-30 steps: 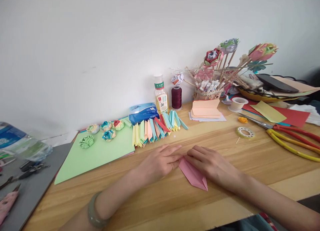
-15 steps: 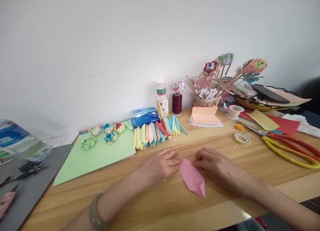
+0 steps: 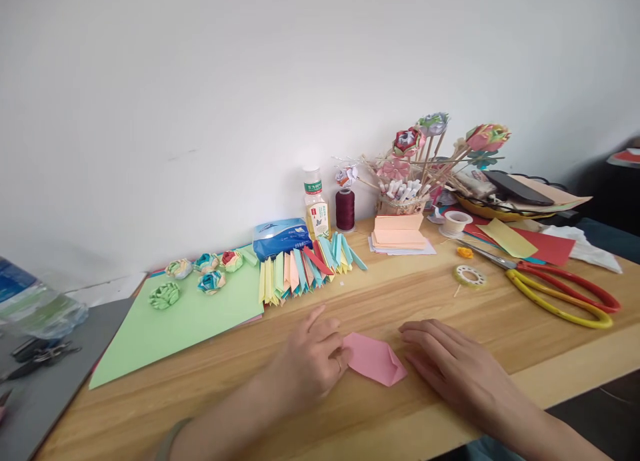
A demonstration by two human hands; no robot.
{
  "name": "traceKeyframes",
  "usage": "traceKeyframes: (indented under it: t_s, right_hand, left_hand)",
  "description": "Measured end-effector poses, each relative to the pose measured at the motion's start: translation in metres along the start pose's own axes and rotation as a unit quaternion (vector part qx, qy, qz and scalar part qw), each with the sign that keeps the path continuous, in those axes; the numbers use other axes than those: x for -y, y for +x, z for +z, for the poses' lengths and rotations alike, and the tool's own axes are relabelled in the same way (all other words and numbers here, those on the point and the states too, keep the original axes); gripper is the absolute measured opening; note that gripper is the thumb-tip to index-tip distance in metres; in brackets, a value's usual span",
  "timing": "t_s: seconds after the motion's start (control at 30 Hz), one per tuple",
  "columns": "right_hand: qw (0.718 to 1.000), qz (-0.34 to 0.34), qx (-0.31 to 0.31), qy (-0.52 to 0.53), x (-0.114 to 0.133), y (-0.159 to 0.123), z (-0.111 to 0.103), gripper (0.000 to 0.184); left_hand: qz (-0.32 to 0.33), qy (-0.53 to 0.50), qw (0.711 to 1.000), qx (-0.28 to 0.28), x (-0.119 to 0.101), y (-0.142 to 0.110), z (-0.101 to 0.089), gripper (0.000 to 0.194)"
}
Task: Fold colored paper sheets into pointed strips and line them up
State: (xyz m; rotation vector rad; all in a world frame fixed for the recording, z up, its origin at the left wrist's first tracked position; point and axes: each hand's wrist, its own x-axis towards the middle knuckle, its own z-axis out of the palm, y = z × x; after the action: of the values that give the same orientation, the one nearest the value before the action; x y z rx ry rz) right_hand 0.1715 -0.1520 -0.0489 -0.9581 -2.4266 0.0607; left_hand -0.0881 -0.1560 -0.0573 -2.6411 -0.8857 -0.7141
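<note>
One pink paper (image 3: 369, 358) lies on the table (image 3: 350, 424), its creased end towards the right; the left hand (image 3: 314, 356) has its fingers closed on the opposite end, seemingly to steady it while leaving that crease exposed; the right hand (image 3: 456, 366) has its fingers released and loosely curved just beside the creased end, perhaps so the sheet can turn freely; folded strips (image 3: 295, 272) sit beyond the pink paper to its left, and scissors (image 3: 507, 263) beyond it to its right, probably to keep space around it for both hands; compared with the earlier frame, the pink paper is turned more sideways, its creased end no longer pointing towards the person, and the right fingers have let go.
</note>
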Motion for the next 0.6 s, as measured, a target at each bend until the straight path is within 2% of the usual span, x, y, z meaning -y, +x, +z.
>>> traceKeyframes:
  t_s: [0.1, 0.2, 0.43, 0.6]
  right_hand:
    - [0.999, -0.027, -0.029, -0.020, 0.005, -0.003, -0.002, 0.017]
    - [0.999, -0.048, -0.001, -0.008, 0.012, -0.004, -0.003, 0.017]
    - [0.998, 0.016, 0.028, 0.048, 0.011, 0.004, 0.007, 0.016]
    - [0.997, -0.008, 0.056, 0.051, 0.005, 0.016, 0.004, 0.021]
  left_hand:
    - [-0.005, 0.007, 1.000, -0.016, -0.002, -0.001, 0.003, 0.020]
    - [-0.023, 0.005, 0.999, -0.029, -0.004, 0.002, 0.000, 0.020]
    - [-0.134, -0.142, 0.981, 0.017, -0.004, 0.006, -0.010, 0.010]
    - [-0.188, -0.192, 0.963, 0.010, -0.005, 0.005, -0.009, 0.007]
